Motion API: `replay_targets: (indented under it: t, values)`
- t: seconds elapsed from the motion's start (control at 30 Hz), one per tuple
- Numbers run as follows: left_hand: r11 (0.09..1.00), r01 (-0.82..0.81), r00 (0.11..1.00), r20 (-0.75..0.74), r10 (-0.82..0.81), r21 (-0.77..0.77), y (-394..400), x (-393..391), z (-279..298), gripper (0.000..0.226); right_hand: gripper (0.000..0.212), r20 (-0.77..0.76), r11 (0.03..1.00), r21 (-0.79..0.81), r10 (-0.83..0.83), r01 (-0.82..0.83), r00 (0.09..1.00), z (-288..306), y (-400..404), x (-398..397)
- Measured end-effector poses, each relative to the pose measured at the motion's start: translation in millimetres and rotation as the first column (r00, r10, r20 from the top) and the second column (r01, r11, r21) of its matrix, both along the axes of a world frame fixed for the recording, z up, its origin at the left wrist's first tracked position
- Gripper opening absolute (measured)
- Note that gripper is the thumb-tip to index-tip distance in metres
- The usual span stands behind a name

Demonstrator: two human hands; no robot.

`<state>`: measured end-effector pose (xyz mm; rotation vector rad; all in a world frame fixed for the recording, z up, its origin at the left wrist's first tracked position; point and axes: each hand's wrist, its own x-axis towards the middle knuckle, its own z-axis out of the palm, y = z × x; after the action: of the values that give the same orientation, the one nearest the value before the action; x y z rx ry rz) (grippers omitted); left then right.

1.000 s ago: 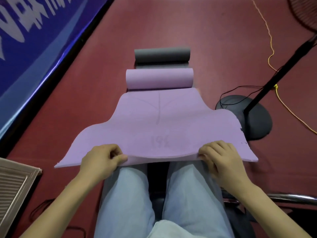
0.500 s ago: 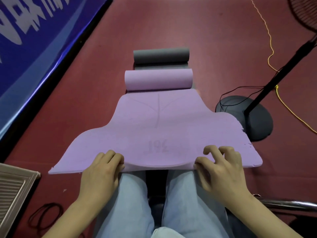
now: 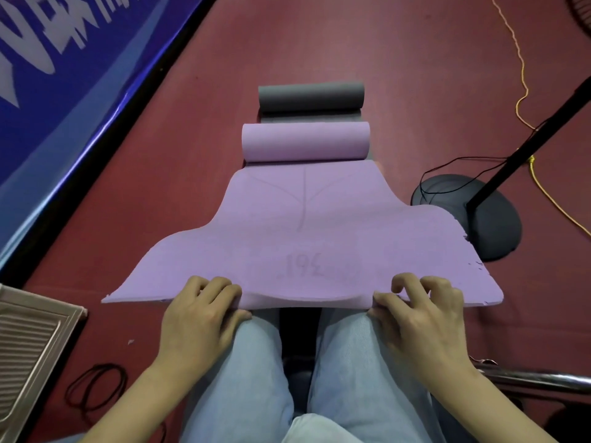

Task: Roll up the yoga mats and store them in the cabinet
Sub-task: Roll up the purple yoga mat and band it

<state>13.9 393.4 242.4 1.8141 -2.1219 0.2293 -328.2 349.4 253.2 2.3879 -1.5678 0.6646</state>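
Along the far left a blue banner (image 3: 64,75) with white lettering slopes down to the red floor (image 3: 287,36). At the lower left corner lies a ribbed, pale metal panel (image 3: 28,346), and just right of it a loop of thin black cord (image 3: 96,388) is coiled on the floor.

The left hand (image 3: 198,318) grips the near edge of the purple yoga mat (image 3: 303,238), its fingers curled over the top and the thumb seemingly tucked below, though that underside is hard to see. The mat's near end is lifted off the floor and spreads wide above the person's knees in pale blue trousers (image 3: 249,378); its far end is already coiled into a roll lying crosswise on the floor. Faint lines and a handwritten number mark the flat part. Just beyond the purple roll sits a grey yoga mat (image 3: 310,95), also partly rolled, with a flat strip of it running under the purple one.

The right hand (image 3: 419,318) pinches the same near edge, fingers bent on top.

To the right, close beside the mat's edge, stands the round dark base of a fan stand (image 3: 492,225) with its black pole slanting upward, a thin black wire looping over the base. A yellow cord (image 3: 524,100) trails across the floor behind it. A shiny metal bar (image 3: 537,377) crosses at the lower right.
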Motion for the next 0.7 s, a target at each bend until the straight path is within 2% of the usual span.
replay_targets:
  t: [0.1, 0.23, 0.3, 0.43, 0.6, 0.7]
  values:
    - [0.999, 0.047, 0.999, 0.018, -0.046, -0.026, -2, -1, -7, 0.023, 0.002, -0.032, 1.0, -0.01, -0.002, 0.001, 0.999, -3, -4, 4]
    - [0.998, 0.05, 0.998, 0.036, -0.049, -0.039, -5, 0, -9, 0.023, 0.014, -0.097, 0.999, 0.008, -0.032, 0.033, 0.995, -9, -7, 7]
    - [0.998, 0.041, 0.999, 0.033, -0.039, -0.041, -9, 0, -8, 0.024, 0.014, -0.096, 1.0, -0.009, -0.026, 0.025, 0.995, -10, -9, 7]
    - [0.999, 0.036, 0.999, -0.001, -0.036, -0.012, -15, 3, -7, 0.027, 0.02, -0.052, 1.0, 0.006, -0.015, 0.016, 0.999, -10, -21, 10]
    - [1.0, -0.011, 0.999, -0.032, 0.011, 0.014, -23, 4, 0, 0.026, 0.022, 0.08, 0.998, 0.054, 0.031, -0.036, 0.996, -14, -34, 6]
    - [0.997, -0.023, 0.994, -0.102, 0.03, 0.069, -23, 7, 5, 0.027, 0.025, 0.1, 0.993, 0.094, 0.068, -0.077, 0.993, -9, -36, 0]
